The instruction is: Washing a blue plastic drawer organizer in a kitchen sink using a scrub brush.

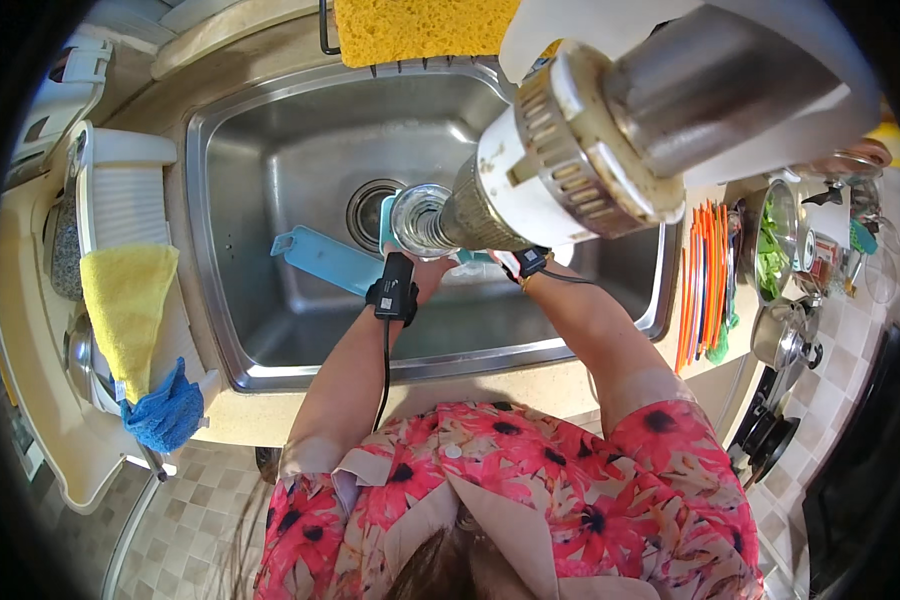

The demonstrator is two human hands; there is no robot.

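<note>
Both of my hands are over a stainless steel sink [292, 352], beneath the faucet's spray head [540, 150], which hides much of them. Water runs from the head onto a clear, round thing, likely glass [424, 217]. My left hand [431, 271] is at the lower edge of that clear thing, with a turquoise item [386, 217] beside it; its fingers are largely covered. A light-blue plastic tray or lid [330, 261] lies tilted in the sink, left of my left hand. My right hand [506, 262] is mostly hidden under the faucet, near another turquoise edge.
The drain [367, 214] lies behind the tray. A yellow sponge [420, 30] sits at the back rim. Left are a white rack [131, 142], a yellow cloth [127, 300] and a blue cloth [163, 412]. Right are orange-edged items [701, 285], a bowl of greens [771, 247] and a steel pot [780, 334].
</note>
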